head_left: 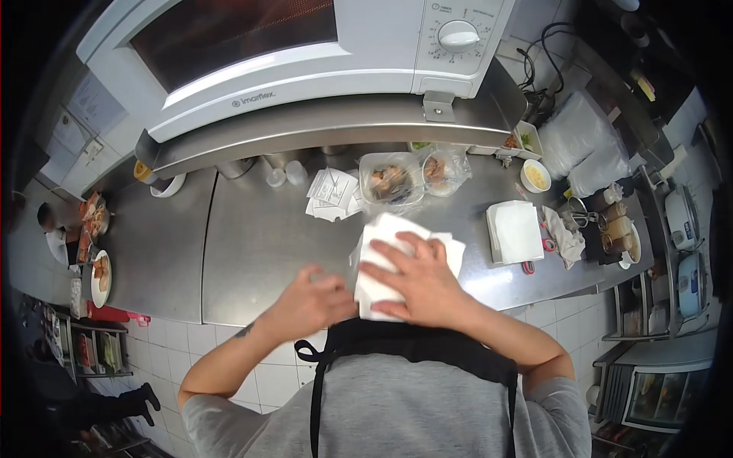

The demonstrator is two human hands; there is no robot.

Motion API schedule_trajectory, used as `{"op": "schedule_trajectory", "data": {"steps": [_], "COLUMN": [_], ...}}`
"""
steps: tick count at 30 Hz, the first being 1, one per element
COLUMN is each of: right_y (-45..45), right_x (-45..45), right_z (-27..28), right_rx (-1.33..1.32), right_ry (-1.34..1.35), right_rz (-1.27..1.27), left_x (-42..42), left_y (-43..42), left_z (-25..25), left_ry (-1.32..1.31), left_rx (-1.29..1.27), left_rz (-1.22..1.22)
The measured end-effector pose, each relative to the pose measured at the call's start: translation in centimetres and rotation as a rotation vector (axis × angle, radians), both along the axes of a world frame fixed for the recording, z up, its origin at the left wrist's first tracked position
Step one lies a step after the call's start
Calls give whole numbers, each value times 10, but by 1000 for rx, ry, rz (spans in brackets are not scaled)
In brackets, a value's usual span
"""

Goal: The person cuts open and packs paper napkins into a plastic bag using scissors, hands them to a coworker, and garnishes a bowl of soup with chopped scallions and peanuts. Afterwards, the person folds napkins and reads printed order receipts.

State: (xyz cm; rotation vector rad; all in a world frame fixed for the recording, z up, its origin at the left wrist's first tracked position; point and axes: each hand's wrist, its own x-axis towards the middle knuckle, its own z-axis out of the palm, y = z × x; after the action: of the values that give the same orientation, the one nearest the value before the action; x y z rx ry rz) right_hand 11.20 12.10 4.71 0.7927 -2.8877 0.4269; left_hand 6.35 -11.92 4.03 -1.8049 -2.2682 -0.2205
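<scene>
Spread over a stack of white paper napkins (376, 294) at the front edge of the steel counter, my right hand (416, 276) presses down with its fingers apart. Just left of that stack is my left hand (314, 304), its fingers curled; whether they hold anything is hidden. Some clear plastic shows along the stack's left side. Beyond the napkins stand a clear container of food (391, 179) and a plastic bag with food (443, 172). Printed paper slips (334, 192) lie left of the container.
A white microwave (282, 72) sits on a steel shelf (328, 126) over the counter (259, 252). To the right are another napkin stack (515, 233), a bowl (535, 176), a cloth (566, 238) and bottles. At far left are a plate (101, 279) and a person (57, 229).
</scene>
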Motion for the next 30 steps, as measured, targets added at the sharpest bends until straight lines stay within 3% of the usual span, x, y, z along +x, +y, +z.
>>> {"op": "schedule_trajectory", "data": {"steps": [5,7,8,10,11,13,14,16,18,20,25,30], "right_y": [-8,-12,-13,-15,-13,-3,2,18,31,35,28,24], "right_x": [1,1,1,0,-1,-6,-8,-11,-14,-15,-22,-39], "right_z": [-24,-21,-19,-13,-9,-7,-6,2,4,3,22,32], "right_rx": [12,18,16,2,-25,-98,-179,-173,-202,-264,-260,-211], "right_ry": [-6,-48,-45,-14,-13,3,12,88,31,-49,-148,-251], "right_rz": [38,56,52,66,74,9,-40,-121,-253,-225,-164,-45], "left_x": [-33,-64,-79,-102,-106,-109,-106,-109,-107,-106,-98,-99], "left_y": [0,9,19,44,52,65,64,63,55,50,45,47], "left_z": [4,-12,-23,-44,-53,-63,-68,-55,-38,-31,-41,-47], "left_ry": [-340,-819,-816,-1243,-1244,-1868,-1641,-1778,-1705,-1630,-1580,-1541], "left_rx": [46,580,576,717,713,395,359,417,382,355,504,570], "left_rz": [76,197,193,121,105,23,212,-90,-92,-85,246,315]}}
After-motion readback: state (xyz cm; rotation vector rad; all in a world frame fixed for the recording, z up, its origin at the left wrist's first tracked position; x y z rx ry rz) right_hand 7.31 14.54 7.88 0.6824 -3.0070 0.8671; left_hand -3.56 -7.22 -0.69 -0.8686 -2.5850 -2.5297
